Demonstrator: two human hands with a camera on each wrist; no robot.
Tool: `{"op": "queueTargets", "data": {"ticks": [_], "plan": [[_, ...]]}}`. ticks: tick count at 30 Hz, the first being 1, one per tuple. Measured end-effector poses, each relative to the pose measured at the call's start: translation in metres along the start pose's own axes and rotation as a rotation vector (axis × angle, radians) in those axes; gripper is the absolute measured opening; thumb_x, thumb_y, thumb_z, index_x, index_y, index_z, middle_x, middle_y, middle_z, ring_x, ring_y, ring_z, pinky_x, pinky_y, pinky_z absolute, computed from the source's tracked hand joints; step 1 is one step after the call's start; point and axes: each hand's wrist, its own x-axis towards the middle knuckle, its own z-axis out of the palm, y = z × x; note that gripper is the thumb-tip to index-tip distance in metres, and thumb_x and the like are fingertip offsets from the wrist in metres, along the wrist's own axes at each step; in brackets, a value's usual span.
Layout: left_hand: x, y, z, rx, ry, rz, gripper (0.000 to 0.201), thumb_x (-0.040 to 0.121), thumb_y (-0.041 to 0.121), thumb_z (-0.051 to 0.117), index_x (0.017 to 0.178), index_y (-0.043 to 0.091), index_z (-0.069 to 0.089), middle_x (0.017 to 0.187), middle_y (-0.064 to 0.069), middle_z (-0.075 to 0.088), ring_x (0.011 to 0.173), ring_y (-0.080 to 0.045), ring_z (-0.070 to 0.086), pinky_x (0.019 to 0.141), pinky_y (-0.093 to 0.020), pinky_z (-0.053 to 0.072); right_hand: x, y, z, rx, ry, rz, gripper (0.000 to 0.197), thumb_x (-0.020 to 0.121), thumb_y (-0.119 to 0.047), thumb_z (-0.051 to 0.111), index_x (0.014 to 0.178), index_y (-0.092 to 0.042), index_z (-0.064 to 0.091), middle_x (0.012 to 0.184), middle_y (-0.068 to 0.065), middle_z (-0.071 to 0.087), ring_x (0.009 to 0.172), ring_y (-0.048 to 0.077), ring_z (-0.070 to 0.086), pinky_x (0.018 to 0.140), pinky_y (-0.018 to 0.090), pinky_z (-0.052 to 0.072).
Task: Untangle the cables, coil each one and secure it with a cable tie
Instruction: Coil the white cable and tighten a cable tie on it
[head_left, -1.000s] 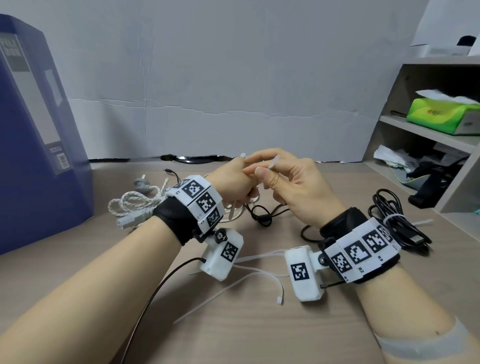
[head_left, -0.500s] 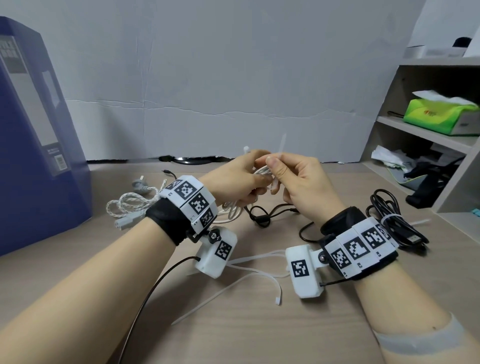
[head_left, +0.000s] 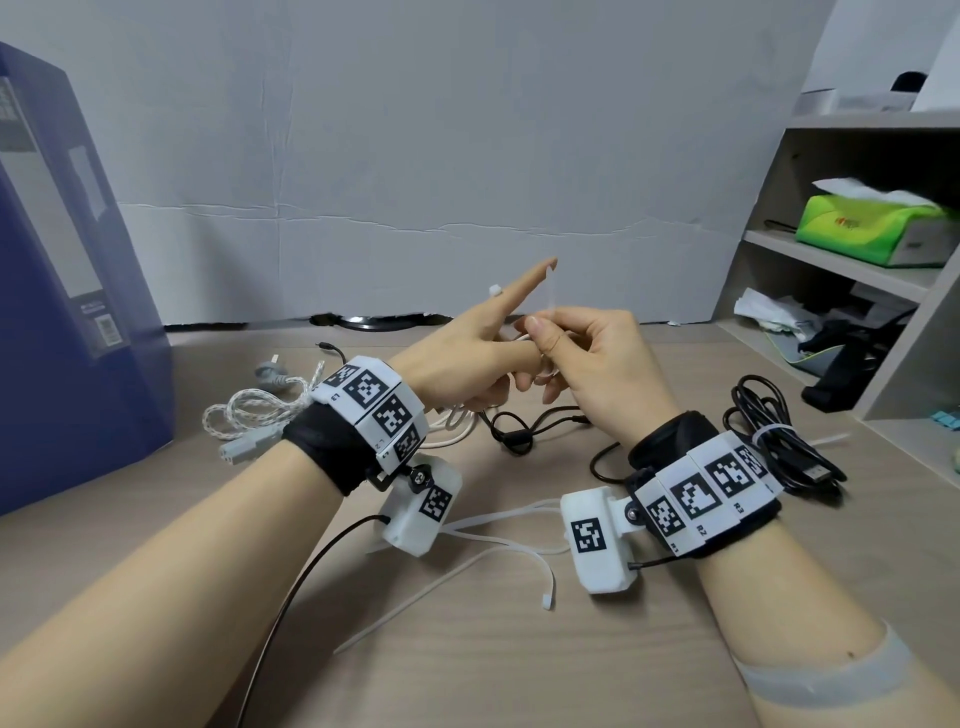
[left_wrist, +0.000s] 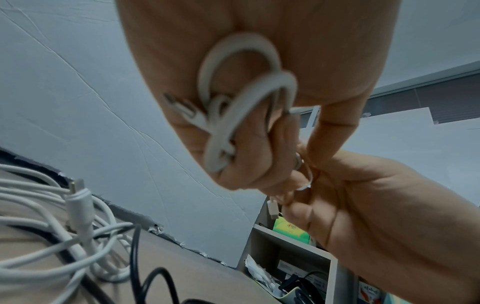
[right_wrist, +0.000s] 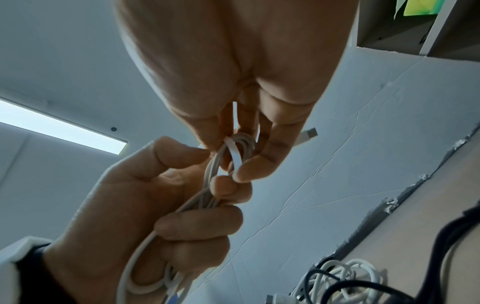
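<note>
Shelf (head_left: 831, 262): green tissue pack (head_left: 878, 228), paper protruding.

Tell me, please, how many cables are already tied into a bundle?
1: the black cable near the shelf, with a white tie round it. The braided cable on the left may hide a tie.

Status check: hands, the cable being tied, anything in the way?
Left hand grips coiled white cable, index finger straight. Right hand pinches cable tie looped round the coil. Tie not cinched. Nothing blocking; tangled cables lie on desk below.
</note>
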Motion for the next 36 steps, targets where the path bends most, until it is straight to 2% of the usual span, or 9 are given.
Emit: {"op": "queueTargets", "data": {"ticks": [4, 8, 11, 14, 17, 20, 23, 30, 36], "plan": [[0.000, 0.001, -0.001, -0.009, 0.015, 0.013, 0.082, 0.086, 0.022, 0.053, 0.149, 0.062, 0.018, 0.074, -0.011, 0.063, 0.056, -0.024, 0.038, 0.047, -0.026, 0.029, 0.002, 0.005, -0.002, -0.040, 0.062, 0.020, 0.020, 0.101, -0.020, 0.059, 0.096, -0.010, 0.075, 0.061, 0.010, 0.067, 0.056, 0.018, 0.062, 0.054, 0.042, 0.057], [-0.002, 0.006, -0.003, 0.045, 0.072, 0.017, 0.078, 0.099, 0.010, 0.044, 0.152, 0.058, 0.013, 0.063, -0.002, 0.065, 0.055, -0.025, 0.041, 0.046, -0.026, 0.034, 0.001, 0.008, -0.004, -0.084, 0.106, 0.032, 0.020, 0.099, -0.023, 0.061, 0.095, -0.012, 0.076, 0.066, 0.018, 0.068, 0.051, 0.021, 0.063, 0.058, 0.041, 0.059], [-0.003, 0.008, -0.004, 0.176, 0.090, 0.034, 0.080, 0.100, 0.006, 0.040, 0.154, 0.055, 0.005, 0.058, 0.005, 0.066, 0.046, -0.021, 0.053, 0.046, -0.028, 0.042, 0.002, 0.008, -0.004, -0.088, 0.115, 0.054, 0.018, 0.099, -0.021, 0.062, 0.092, -0.010, 0.075, 0.061, 0.014, 0.063, 0.048, 0.020, 0.060, 0.053, 0.034, 0.055], [-0.002, 0.007, -0.004, 0.281, 0.100, 0.042, 0.084, 0.099, 0.000, 0.036, 0.156, 0.051, 0.002, 0.054, 0.010, 0.064, 0.046, -0.017, 0.061, 0.046, -0.029, 0.048, 0.002, 0.009, -0.003, -0.103, 0.108, 0.073, 0.019, 0.098, -0.022, 0.063, 0.089, -0.010, 0.075, 0.059, 0.010, 0.062, 0.047, 0.021, 0.059, 0.053, 0.037, 0.056], [-0.002, 0.004, -0.004, 0.331, 0.138, 0.050, 0.069, 0.098, -0.001, 0.038, 0.152, 0.042, 0.028, 0.054, 0.010, 0.063, 0.048, -0.017, 0.066, 0.046, -0.028, 0.049, 0.001, 0.009, -0.003, -0.133, 0.102, 0.088, 0.021, 0.099, -0.022, 0.061, 0.088, -0.010, 0.074, 0.059, 0.011, 0.063, 0.044, 0.020, 0.060, 0.049, 0.029, 0.050], [-0.001, 0.004, -0.003, 0.337, 0.233, 0.057, 0.036, 0.095, -0.002, 0.043, 0.113, 0.023, 0.061, 0.082, 0.000, 0.072, 0.053, -0.024, 0.071, 0.043, -0.029, 0.050, 0.001, 0.008, -0.003, -0.144, 0.093, 0.104, 0.018, 0.100, -0.023, 0.060, 0.090, -0.016, 0.074, 0.059, 0.011, 0.062, 0.042, 0.019, 0.060, 0.048, 0.023, 0.047], [0.001, 0.003, -0.002, 0.332, 0.363, 0.046, 0.031, 0.092, -0.007, 0.039, 0.089, 0.019, 0.055, 0.095, -0.004, 0.073, 0.043, -0.018, 0.065, 0.038, -0.026, 0.045, 0.001, 0.009, -0.003, -0.146, 0.083, 0.118, 0.019, 0.100, -0.024, 0.060, 0.093, -0.015, 0.075, 0.059, 0.011, 0.061, 0.042, 0.018, 0.059, 0.047, 0.024, 0.048], [0.007, -0.008, -0.005, 0.191, 0.415, 0.020, 0.020, 0.102, 0.007, 0.050, 0.118, 0.019, 0.050, 0.098, 0.002, 0.076, 0.050, -0.028, 0.069, 0.040, -0.025, 0.044, 0.001, 0.010, -0.003, -0.112, 0.064, 0.130, 0.017, 0.100, -0.023, 0.060, 0.090, -0.018, 0.071, 0.059, 0.010, 0.061, 0.045, 0.022, 0.061, 0.051, 0.035, 0.056], [0.011, -0.016, -0.007, 0.129, 0.465, 0.064, 0.015, 0.103, 0.016, 0.054, 0.095, 0.012, 0.067, 0.095, 0.000, 0.077, 0.047, -0.031, 0.068, 0.038, -0.025, 0.041, -0.001, 0.004, -0.005, -0.097, -0.018, 0.083, 0.026, 0.102, -0.032, 0.056, 0.083, -0.019, 0.068, 0.057, 0.006, 0.053, 0.042, 0.017, 0.053, 0.045, 0.027, 0.045]]}}
